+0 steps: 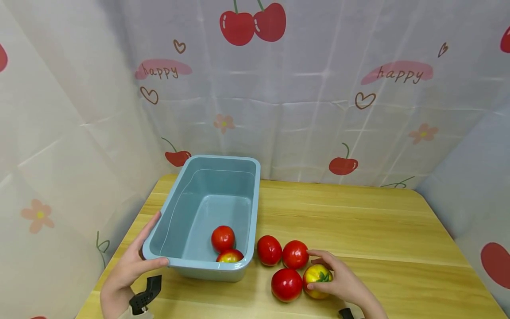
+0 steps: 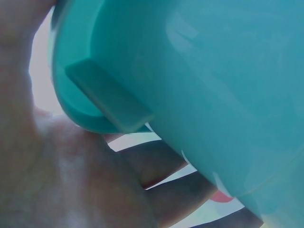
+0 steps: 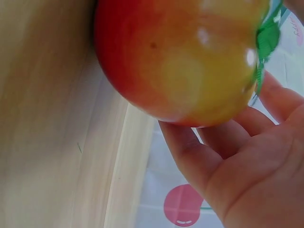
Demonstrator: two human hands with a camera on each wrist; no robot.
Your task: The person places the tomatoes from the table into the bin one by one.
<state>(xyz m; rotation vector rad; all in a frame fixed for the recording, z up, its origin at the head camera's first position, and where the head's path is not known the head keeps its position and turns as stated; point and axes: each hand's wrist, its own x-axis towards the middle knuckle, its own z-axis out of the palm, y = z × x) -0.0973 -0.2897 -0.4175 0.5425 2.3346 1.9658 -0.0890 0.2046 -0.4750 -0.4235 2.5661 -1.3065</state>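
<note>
Four tomatoes (image 1: pixel 295 254) out, two tomatoes inside (image 1: pixel 222 238) tub (image 1: pixel 199 186).

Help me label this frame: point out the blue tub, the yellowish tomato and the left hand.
blue tub (image 1: pixel 255 208): head view, right rim.
yellowish tomato (image 1: pixel 315 274): head view, yellow top.
left hand (image 1: pixel 129 265): head view, back of hand at the tub's corner.
</note>
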